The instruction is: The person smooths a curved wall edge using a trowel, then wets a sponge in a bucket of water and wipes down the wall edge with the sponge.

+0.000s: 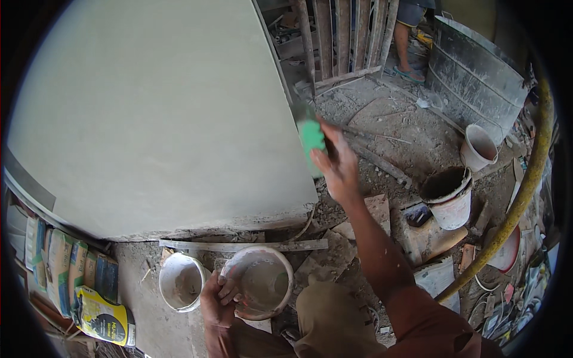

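Note:
A smooth grey plastered wall [161,119] fills the left and middle of the view. At its right edge my right hand [339,164] grips a green block-like tool [311,138], which lies along the corner. The tool is smeared by motion, so its exact kind cannot be made out. Low in the middle, my left hand [221,301] has its fingers curled over the left rim of a round bucket [286,286] with greyish contents. Just left of that hand stands a white bucket [167,289], its inside coated with residue.
A long flat bar [245,245] lies along the wall's foot. Bags [104,316] stand at lower left. To the right are a mortar-stained bucket [450,212], a smaller pail [477,149], a metal drum [474,71] and a yellow hose [531,173]. Another person's leg [403,48] shows behind.

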`<state>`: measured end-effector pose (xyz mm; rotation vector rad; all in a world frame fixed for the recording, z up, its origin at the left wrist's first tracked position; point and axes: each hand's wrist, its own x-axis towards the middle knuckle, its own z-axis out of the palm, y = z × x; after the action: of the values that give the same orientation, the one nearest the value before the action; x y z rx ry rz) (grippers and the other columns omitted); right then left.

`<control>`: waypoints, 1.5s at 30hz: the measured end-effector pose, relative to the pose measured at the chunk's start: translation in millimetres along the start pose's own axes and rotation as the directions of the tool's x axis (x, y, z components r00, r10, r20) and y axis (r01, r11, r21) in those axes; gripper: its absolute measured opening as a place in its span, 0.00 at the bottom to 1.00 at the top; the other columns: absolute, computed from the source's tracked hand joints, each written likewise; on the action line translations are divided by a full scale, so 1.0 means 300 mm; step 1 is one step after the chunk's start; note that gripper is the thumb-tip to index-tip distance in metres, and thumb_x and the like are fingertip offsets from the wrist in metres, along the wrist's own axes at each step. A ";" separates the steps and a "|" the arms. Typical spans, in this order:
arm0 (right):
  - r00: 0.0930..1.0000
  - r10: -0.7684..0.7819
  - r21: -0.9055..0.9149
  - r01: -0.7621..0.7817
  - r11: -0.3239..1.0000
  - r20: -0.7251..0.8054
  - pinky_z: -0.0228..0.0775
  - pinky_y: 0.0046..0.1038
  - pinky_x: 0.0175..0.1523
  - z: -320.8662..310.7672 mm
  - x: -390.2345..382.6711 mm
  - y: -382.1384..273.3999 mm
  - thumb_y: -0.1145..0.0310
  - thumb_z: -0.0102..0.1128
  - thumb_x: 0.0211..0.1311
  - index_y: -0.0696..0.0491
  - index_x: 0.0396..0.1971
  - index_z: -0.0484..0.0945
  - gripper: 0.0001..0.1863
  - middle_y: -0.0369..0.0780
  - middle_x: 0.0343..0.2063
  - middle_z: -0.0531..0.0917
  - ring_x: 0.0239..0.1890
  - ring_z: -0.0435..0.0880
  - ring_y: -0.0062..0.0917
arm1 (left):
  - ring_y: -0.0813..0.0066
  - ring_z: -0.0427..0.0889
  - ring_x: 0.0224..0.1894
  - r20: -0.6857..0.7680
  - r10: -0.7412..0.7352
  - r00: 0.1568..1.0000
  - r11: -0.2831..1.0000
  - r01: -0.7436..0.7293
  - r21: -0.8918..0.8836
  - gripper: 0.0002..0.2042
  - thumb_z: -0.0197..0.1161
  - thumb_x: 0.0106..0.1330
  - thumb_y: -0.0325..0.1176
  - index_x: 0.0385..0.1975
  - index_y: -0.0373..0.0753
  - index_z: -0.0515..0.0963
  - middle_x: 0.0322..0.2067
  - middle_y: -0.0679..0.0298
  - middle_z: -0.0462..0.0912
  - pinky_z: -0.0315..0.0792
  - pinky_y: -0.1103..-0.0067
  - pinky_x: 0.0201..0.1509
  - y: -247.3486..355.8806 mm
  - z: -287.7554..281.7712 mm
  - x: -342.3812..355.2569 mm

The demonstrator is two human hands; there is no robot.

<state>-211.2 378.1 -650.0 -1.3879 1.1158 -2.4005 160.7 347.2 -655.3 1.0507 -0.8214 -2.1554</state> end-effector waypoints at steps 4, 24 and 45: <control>0.999 -0.025 -0.029 0.024 0.999 -0.040 0.64 0.29 0.67 -0.020 -0.102 0.076 0.75 0.61 0.69 0.61 0.69 0.66 0.30 0.43 0.60 0.73 0.60 0.73 0.26 | 0.87 0.54 0.15 -0.022 0.002 1.000 0.999 -0.002 0.034 0.18 0.54 0.75 0.49 0.23 0.50 0.70 0.16 0.79 0.56 0.62 0.81 0.29 0.003 0.017 0.021; 0.962 0.261 0.005 -0.261 0.965 -0.084 0.60 0.30 0.69 -0.179 -0.482 0.322 0.68 0.60 0.72 0.57 0.69 0.66 0.29 0.41 0.59 0.71 0.63 0.71 0.28 | 0.86 0.54 0.17 0.038 -0.009 0.999 1.000 0.009 -0.012 0.16 0.52 0.77 0.47 0.28 0.45 0.72 0.17 0.77 0.57 0.59 0.81 0.30 0.013 -0.007 0.002; 0.927 0.364 0.006 -0.365 0.931 -0.092 0.57 0.30 0.71 -0.216 -0.494 0.297 0.68 0.63 0.70 0.57 0.71 0.63 0.33 0.43 0.66 0.68 0.68 0.67 0.30 | 0.85 0.56 0.16 0.044 0.036 0.998 0.997 -0.033 -0.063 0.19 0.48 0.79 0.48 0.28 0.44 0.71 0.18 0.76 0.58 0.62 0.80 0.29 0.032 -0.008 -0.014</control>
<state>-199.6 418.1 -829.8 -0.9739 1.2813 -2.2061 167.2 343.4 -647.5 0.9526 -0.7826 -2.1684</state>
